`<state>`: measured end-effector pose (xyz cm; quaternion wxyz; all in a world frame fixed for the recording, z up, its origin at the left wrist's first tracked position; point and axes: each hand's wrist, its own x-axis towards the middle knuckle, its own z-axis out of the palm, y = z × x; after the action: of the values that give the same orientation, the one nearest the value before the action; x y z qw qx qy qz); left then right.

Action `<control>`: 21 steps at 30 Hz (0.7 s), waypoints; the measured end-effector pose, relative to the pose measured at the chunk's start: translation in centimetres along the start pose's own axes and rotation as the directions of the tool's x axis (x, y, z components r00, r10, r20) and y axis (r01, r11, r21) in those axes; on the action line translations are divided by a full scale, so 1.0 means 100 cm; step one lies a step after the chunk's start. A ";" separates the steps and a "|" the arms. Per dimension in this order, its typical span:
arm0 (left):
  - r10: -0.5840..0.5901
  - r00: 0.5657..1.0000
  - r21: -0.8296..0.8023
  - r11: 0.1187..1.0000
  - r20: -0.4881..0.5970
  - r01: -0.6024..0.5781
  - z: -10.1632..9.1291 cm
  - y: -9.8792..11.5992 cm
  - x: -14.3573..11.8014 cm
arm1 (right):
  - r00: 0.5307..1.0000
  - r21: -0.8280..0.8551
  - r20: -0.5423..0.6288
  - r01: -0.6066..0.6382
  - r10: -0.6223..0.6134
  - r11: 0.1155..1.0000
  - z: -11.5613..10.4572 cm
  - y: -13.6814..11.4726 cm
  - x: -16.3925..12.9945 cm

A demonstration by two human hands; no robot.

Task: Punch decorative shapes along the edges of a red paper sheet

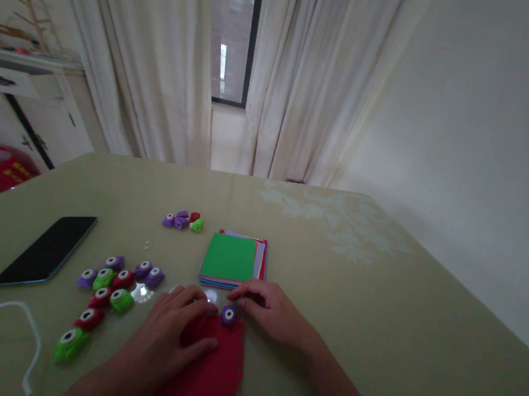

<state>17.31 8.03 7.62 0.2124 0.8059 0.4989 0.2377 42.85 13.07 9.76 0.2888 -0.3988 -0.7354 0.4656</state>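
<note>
The red sheet [208, 378], flat and matte, runs lengthwise away from the person, punched holes along its right edge. The left hand [176, 328] presses it with fingers spread flat, gripping nothing. The right hand [270, 310] lies loosely curled beside the small rounded purple punch [228, 315]; whether it touches, I cannot tell.

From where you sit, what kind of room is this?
Probably a room in a home: long curtains frame a window, a white cabinet stands on the left, and a glass-topped table holds a phone.

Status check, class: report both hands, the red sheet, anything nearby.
Left hand flat on red sheet. Right hand beside purple punch. Paper stack just beyond.
</note>
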 end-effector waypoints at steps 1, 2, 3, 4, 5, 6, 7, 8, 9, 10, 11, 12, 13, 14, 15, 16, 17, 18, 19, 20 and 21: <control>0.001 1.000 -0.002 1.000 0.000 -0.001 0.000 0.000 0.000 | 1.000 0.005 -0.004 -0.003 0.003 1.000 0.000 0.000 0.000; 0.001 1.000 -0.002 1.000 -0.004 -0.001 0.001 0.000 -0.001 | 1.000 0.007 -0.012 -0.008 0.008 1.000 0.000 -0.001 0.000; 0.004 1.000 0.000 1.000 -0.010 -0.004 0.001 -0.001 -0.001 | 0.999 0.004 -0.028 -0.019 0.019 1.000 0.000 -0.001 0.001; 0.009 1.000 0.006 1.000 -0.023 -0.009 0.001 -0.001 -0.001 | 0.998 -0.005 -0.046 -0.038 0.038 0.999 0.000 -0.002 0.001; 0.021 0.999 0.016 1.000 -0.043 -0.020 0.001 -0.001 0.000 | 0.996 -0.013 -0.061 -0.063 0.062 0.998 0.000 -0.003 0.002; 0.041 0.997 0.030 0.999 -0.067 -0.039 0.001 0.000 0.000 | 0.993 -0.013 -0.070 -0.092 0.091 0.996 0.001 -0.004 0.003; 0.072 0.994 0.048 0.997 -0.087 -0.068 0.001 0.000 0.001 | 0.990 -0.001 -0.072 -0.123 0.123 0.992 0.001 -0.005 0.004; 0.111 0.989 0.070 0.992 -0.098 -0.104 0.001 0.001 0.002 | 0.986 0.022 -0.068 -0.152 0.153 0.988 0.002 -0.005 0.005; 0.155 0.983 0.092 0.985 -0.098 -0.146 0.001 0.002 0.003 | 0.982 0.054 -0.058 -0.175 0.178 0.983 0.002 -0.006 0.006; 0.198 0.976 0.114 0.976 -0.091 -0.187 0.001 0.003 0.004 | 0.979 0.086 -0.048 -0.195 0.199 0.977 0.003 -0.007 0.007; 0.235 0.968 0.134 0.965 -0.081 -0.223 0.001 0.004 0.005 | 0.975 0.112 -0.040 -0.212 0.217 0.971 0.004 -0.007 0.008; 0.262 0.962 0.150 0.957 -0.074 -0.249 0.002 0.004 0.006 | 0.972 0.127 -0.034 -0.228 0.234 0.965 0.005 -0.008 0.009; 0.279 0.958 0.162 0.951 -0.072 -0.265 0.002 0.005 0.007 | 0.968 0.135 -0.026 -0.244 0.249 0.960 0.006 -0.008 0.010; 0.288 0.954 0.169 0.947 -0.080 -0.272 0.002 0.005 0.008 | 0.964 0.141 -0.014 -0.261 0.265 0.955 0.007 -0.008 0.011; 0.293 0.952 0.175 0.946 -0.092 -0.275 0.002 0.005 0.009 | 0.960 0.147 -0.002 -0.278 0.281 0.949 0.007 -0.008 0.011; 0.299 0.948 0.180 0.944 -0.105 -0.278 0.002 0.005 0.010 | 0.955 0.155 0.010 -0.293 0.295 0.943 0.008 -0.008 0.012; 0.308 0.944 0.186 0.941 -0.116 -0.284 0.002 0.005 0.010 | 0.952 0.166 0.022 -0.304 0.305 0.938 0.010 -0.008 0.013; 0.323 0.938 0.195 0.935 -0.124 -0.296 0.002 0.005 0.011 | 0.950 0.177 0.034 -0.312 0.311 0.933 0.011 -0.008 0.014; 0.343 0.931 0.204 0.927 -0.125 -0.314 0.002 0.005 0.011 | 0.948 0.185 0.043 -0.317 0.314 0.930 0.012 -0.008 0.014; 0.363 0.924 0.212 0.919 -0.121 -0.333 0.002 0.004 0.012 | 0.948 0.191 0.046 -0.316 0.314 0.929 0.013 -0.007 0.015; 0.380 0.918 0.216 0.911 -0.112 -0.351 0.002 0.004 0.012 | 0.949 0.195 0.047 -0.315 0.312 0.929 0.013 -0.007 0.016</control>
<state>18.19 8.95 7.92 0.0469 0.8814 0.3741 0.2846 40.77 13.63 9.94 0.2438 -0.4763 -0.6140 0.5803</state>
